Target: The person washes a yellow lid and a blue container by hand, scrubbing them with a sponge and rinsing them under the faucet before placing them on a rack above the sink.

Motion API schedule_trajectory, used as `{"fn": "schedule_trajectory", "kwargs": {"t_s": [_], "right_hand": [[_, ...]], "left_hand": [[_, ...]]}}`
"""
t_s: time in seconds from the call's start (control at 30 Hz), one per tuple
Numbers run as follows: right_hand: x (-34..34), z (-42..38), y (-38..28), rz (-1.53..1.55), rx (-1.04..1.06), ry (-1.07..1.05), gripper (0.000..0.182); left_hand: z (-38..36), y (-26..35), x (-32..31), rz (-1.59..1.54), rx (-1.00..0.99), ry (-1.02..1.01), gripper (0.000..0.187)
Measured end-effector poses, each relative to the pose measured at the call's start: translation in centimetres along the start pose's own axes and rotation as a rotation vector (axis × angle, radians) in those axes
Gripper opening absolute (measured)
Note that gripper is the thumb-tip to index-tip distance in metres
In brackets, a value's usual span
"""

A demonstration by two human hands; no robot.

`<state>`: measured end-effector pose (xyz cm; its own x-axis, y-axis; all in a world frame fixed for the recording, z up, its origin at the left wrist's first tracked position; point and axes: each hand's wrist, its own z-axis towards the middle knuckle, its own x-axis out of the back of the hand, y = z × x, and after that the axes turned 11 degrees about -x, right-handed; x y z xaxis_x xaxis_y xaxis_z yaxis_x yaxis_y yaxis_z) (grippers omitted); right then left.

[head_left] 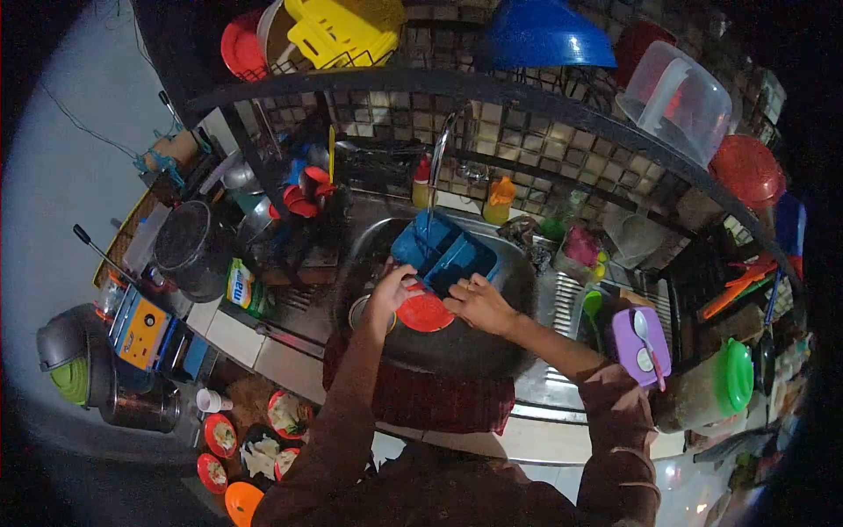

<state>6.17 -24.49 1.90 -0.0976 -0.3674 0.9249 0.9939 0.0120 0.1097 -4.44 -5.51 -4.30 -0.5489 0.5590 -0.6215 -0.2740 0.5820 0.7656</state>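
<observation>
A blue divided container [470, 256] is tilted under the tap [443, 145], whose thin stream of water runs into it. My left hand [392, 290] is closed on its near left corner, thumb over the rim. On the near right edge, my right hand [481, 303] grips it with bent fingers. Just below the container, between both hands, shows a red dish [425, 314], partly covered by it. A round-rimmed vessel beside my left wrist is mostly hidden. All of this is over the metal sink [518, 347].
A purple tray [639, 347] with a spoon lies on the right drainboard. Bottles [498, 200] stand behind the sink. Overhead runs a dark rack [492, 86] bearing plastic basins. To the left are a detergent pouch [246, 285] and a black pot [189, 246]; red bowls [219, 435] sit lower left.
</observation>
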Motion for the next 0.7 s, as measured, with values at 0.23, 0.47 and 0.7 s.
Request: {"fn": "schedule_trajectory", "kwargs": {"t_s": [0.23,0.47,0.7], "right_hand": [[-1.5,-1.5,-0.4,0.093,0.008,-0.02,0.014],[-2.6,-2.1,0.2,0.206,-0.092,0.05,0.019],[-7.5,-0.5,0.7,0.554,-0.296,0.016,0.022]], "left_hand": [[-2.3,-0.9,0.3,0.007,-0.124,0.06,0.048],[-4.1,0.9,-1.6,0.191,-0.234,0.177,0.07],[-2.5,1.5,0.6,0.93,-0.746,0.412,0.075]]}}
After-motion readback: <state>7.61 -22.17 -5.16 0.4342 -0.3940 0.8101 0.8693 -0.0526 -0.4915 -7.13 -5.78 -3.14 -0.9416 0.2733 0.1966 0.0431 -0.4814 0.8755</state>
